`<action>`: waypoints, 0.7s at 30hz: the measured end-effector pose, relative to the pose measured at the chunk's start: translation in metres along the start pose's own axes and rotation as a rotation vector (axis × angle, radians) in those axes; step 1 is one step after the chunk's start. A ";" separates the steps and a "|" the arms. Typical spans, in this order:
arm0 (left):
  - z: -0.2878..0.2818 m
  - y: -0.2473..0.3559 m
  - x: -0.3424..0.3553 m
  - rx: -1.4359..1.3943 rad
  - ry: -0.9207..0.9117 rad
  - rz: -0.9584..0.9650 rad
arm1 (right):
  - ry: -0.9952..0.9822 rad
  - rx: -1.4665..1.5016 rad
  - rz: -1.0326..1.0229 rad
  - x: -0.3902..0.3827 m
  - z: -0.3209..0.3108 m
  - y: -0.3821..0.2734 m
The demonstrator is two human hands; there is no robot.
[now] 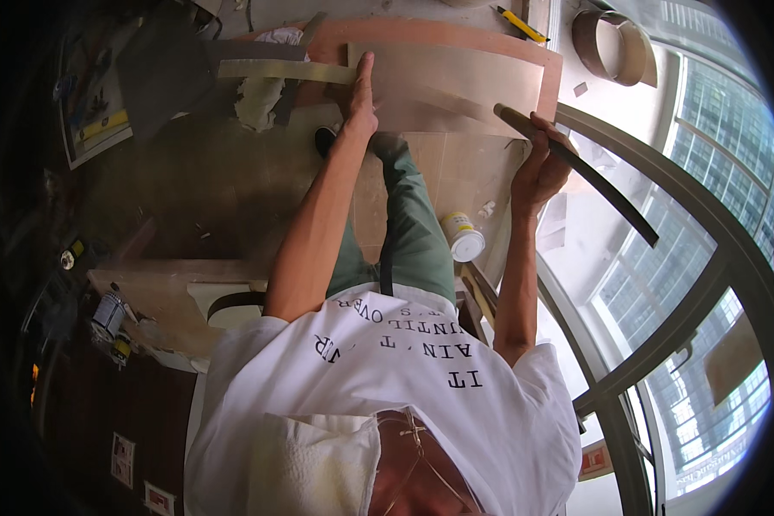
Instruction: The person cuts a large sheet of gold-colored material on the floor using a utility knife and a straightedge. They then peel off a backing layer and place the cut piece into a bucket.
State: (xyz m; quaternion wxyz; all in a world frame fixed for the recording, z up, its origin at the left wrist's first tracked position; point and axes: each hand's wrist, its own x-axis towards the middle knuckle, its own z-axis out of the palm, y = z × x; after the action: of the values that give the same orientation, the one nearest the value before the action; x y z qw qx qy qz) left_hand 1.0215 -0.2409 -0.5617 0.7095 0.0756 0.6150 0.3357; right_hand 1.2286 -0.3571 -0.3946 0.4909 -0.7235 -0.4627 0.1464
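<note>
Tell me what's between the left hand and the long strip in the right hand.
Head view: between the left hand and the strip lies a pale sheet over a larger pinkish board; a blurred streak there is unclear.

Left strip: pale yellow-beige. Right strip: near-black, tan at its upper end. Sheet: plain pale beige. Board: salmon pink. Cutter: yellow with black. Coil: brownish tan. Tub: white, part yellow. Trousers: green. Shirt: white, black lettering. Cloth: cream. Floor: brown, plank pattern. Window frame: grey.
</note>
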 end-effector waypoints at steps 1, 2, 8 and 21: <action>-0.001 0.001 -0.004 -0.006 -0.001 -0.005 | -0.046 -0.069 -0.001 -0.003 0.007 0.000; -0.003 0.002 -0.008 -0.013 -0.003 -0.009 | -0.092 -0.137 -0.002 -0.006 0.014 0.000; -0.008 -0.009 0.004 -0.011 0.069 0.004 | -0.019 0.223 -0.112 0.001 0.038 -0.017; 0.018 0.037 -0.042 -0.081 0.136 -0.003 | -0.259 0.173 -0.122 0.004 0.083 -0.032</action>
State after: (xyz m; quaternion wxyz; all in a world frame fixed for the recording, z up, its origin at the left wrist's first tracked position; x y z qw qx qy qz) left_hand 1.0231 -0.2311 -0.5044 0.6691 0.0229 0.6478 0.3636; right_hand 1.1583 -0.3033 -0.4062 0.4957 -0.6241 -0.5509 0.2475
